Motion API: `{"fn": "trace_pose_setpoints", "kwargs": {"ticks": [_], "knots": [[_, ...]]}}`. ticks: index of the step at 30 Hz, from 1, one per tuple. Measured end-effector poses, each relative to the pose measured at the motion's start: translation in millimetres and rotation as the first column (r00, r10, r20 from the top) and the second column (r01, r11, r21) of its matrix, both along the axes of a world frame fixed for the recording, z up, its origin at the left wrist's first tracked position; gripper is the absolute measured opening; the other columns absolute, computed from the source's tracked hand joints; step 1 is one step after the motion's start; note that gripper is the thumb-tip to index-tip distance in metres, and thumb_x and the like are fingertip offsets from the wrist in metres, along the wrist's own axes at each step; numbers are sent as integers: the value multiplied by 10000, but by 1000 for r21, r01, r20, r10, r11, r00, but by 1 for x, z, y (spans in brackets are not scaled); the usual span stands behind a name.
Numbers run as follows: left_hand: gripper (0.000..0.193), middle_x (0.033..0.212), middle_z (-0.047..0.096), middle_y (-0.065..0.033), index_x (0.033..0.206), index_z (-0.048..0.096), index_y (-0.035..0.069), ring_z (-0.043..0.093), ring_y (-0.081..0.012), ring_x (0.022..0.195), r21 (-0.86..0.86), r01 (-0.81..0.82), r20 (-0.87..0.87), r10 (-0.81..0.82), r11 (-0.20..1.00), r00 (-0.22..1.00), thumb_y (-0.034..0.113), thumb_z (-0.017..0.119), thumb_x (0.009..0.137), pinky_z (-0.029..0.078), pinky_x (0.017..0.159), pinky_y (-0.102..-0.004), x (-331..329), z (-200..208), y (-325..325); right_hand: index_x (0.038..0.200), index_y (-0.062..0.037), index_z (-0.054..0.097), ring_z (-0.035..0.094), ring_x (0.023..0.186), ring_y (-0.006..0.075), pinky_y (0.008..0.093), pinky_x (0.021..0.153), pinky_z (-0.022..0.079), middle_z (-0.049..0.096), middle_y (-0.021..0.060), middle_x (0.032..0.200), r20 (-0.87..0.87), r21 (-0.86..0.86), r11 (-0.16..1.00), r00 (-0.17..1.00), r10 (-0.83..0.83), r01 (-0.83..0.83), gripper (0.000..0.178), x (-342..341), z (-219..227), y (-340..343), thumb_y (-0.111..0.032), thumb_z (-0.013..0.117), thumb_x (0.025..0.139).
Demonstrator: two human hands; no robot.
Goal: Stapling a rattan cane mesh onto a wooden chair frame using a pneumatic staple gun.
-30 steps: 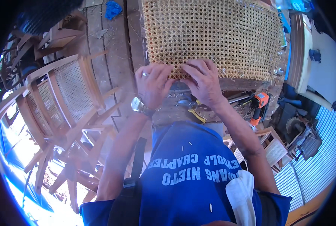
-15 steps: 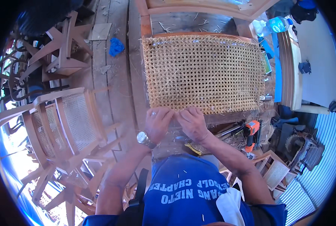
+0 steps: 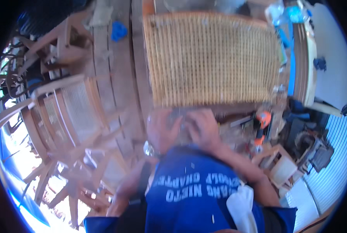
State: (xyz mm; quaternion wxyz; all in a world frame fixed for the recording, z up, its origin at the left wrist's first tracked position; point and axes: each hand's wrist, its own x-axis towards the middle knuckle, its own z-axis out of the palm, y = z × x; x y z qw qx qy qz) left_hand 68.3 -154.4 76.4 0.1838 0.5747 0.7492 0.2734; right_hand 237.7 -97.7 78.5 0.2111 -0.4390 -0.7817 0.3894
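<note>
A woven cane panel (image 3: pixel 216 62), straw-coloured, lies over a wooden frame in front of me. My left hand (image 3: pixel 160 127), with a watch (image 3: pixel 148 148) on its wrist, is just below the panel's near left edge. Beside it, a small gap apart, is my right hand (image 3: pixel 203 127), its fingers bent toward the left one. Both hands are close to my blue shirt (image 3: pixel 189 182) and smeared by motion. Whether a thin cane strand is between the fingers cannot be made out.
An orange and black power drill (image 3: pixel 262 124) stands right of my right hand. Wooden chair frames with cane (image 3: pixel 80 101) crowd the left. A crumpled blue thing (image 3: pixel 119 31) lies on the planks. A plastic bottle (image 3: pixel 296 15) is at the far right, near stacked boards (image 3: pixel 301 66).
Both hands have come off the panel's near edge and drawn back toward my body. The view has shifted, so the panel sits higher, and the picture is blurred.
</note>
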Motion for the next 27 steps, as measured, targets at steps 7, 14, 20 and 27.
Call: {"fn": "trace_pose_setpoints", "kwargs": {"ticks": [7,14,20,27], "knots": [[535,887,686,-17,1153,651,12,561,-90,685,-689,152,690,705,709,-161,517,555,1003,441,595,-248,-5,-35,12,1012,-50,663,580,747,85,250,640,468,661,25,917,-115,-986,2,667,-736,-168,356,7,-51,2,-399,594,1014],[573,736,659,-30,1104,647,-26,450,-38,507,-796,30,605,793,605,74,524,510,1021,317,466,-188,1,-26,22,1020,-44,683,543,616,66,209,559,423,655,-9,781,149,-980,-9,700,-698,199,354,-5,-34,9,-393,644,985],[491,742,633,-30,979,659,20,460,-53,519,-821,-5,545,782,570,-302,488,522,1025,319,449,-196,8,-17,26,1074,-22,678,542,614,74,212,589,450,658,12,826,45,-999,-33,542,-839,32,368,-14,-26,-3,-377,616,1002],[566,817,617,-43,936,640,41,437,-89,503,-632,85,464,465,770,-754,585,496,995,321,431,-196,14,-32,22,1099,-21,653,528,597,83,226,597,469,642,30,895,4,-927,-139,361,-932,-347,449,-15,-30,0,-454,615,983]]}}
